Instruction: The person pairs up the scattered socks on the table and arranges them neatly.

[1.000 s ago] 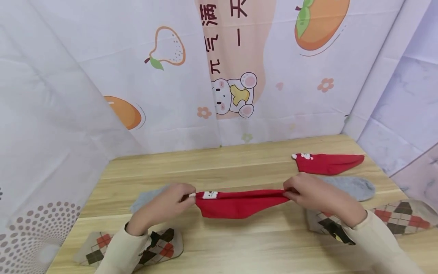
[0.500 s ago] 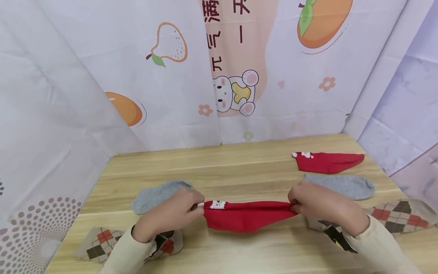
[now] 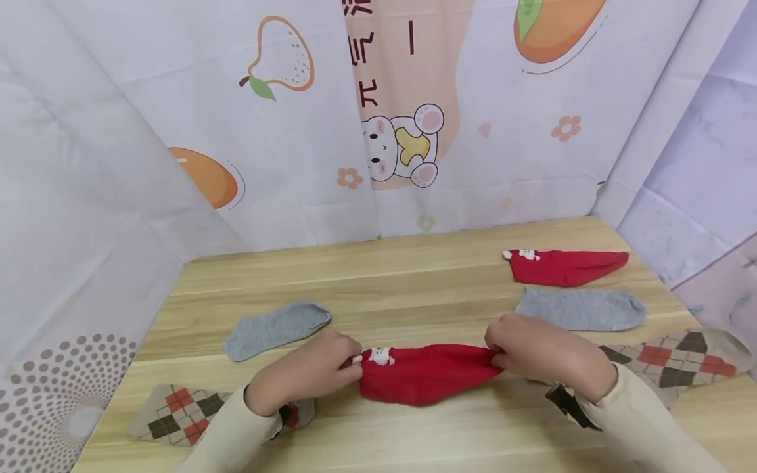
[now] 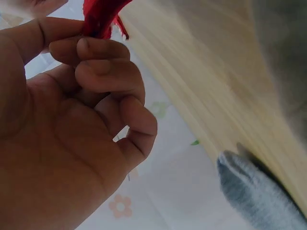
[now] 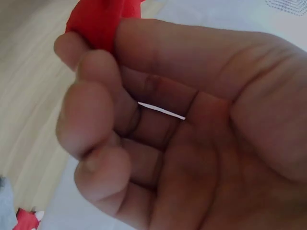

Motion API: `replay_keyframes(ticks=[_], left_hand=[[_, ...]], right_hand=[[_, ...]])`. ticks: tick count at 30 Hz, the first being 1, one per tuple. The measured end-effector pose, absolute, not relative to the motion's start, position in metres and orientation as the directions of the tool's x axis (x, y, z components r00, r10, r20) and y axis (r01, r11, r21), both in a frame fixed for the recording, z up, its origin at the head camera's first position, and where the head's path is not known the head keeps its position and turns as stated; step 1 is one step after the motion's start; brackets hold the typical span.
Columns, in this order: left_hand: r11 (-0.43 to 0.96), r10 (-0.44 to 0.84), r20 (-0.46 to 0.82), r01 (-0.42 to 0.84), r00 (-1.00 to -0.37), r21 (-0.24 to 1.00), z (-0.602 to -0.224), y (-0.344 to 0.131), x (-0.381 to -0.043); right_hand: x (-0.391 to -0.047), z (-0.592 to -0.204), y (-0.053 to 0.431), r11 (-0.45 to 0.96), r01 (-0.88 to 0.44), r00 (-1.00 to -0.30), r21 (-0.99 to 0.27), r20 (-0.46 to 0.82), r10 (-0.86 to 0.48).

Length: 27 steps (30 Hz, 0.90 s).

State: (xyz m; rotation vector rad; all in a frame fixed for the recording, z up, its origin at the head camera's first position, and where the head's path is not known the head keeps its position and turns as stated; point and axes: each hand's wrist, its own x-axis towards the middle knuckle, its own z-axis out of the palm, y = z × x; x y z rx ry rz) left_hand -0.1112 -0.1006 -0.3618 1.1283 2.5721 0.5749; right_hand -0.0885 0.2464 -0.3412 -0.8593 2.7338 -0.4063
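A red sock (image 3: 426, 374) with a white patterned patch near its cuff stretches between both hands, close over the wooden table. My left hand (image 3: 316, 368) pinches the cuff end between thumb and fingers, and the left wrist view shows the red cloth (image 4: 101, 17) at those fingertips. My right hand (image 3: 541, 348) grips the toe end; in the right wrist view the red fabric (image 5: 98, 24) comes out between thumb and forefinger. A matching red sock (image 3: 568, 268) lies flat at the back right.
A grey sock (image 3: 275, 328) lies beyond my left hand, another grey sock (image 3: 585, 309) beyond the right. Argyle socks lie by each forearm, one on the left (image 3: 177, 414) and one on the right (image 3: 692, 358). Printed curtains (image 3: 284, 197) hang behind the table (image 3: 378, 282).
Both hands have brought the held red sock lower and nearer the body, over the table. It was pulled taut and now hangs flatter between them. The other socks stay put.
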Motion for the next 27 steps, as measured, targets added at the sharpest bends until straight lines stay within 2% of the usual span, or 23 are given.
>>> replay_keyframes(ticks=[5, 18, 27], left_hand=[[0.641, 0.734, -0.144, 0.606, -0.664, 0.471, -0.369, -0.098, -0.111], [0.679, 0.702, -0.109, 0.617, -0.704, 0.398, -0.388, -0.096, -0.112], [0.698, 0.685, -0.197, 0.554, -0.702, 0.454, -0.392, -0.099, -0.117]], right_hand=[[-0.090, -0.349, 0.243, 0.821, -0.480, -0.809, -0.308, -0.206, -0.550], [-0.096, -0.361, 0.232, 0.881, -0.405, -0.828, -0.244, -0.311, -0.467], [-0.094, -0.364, 0.232, 0.891, -0.386, -0.827, -0.239, -0.339, -0.449]])
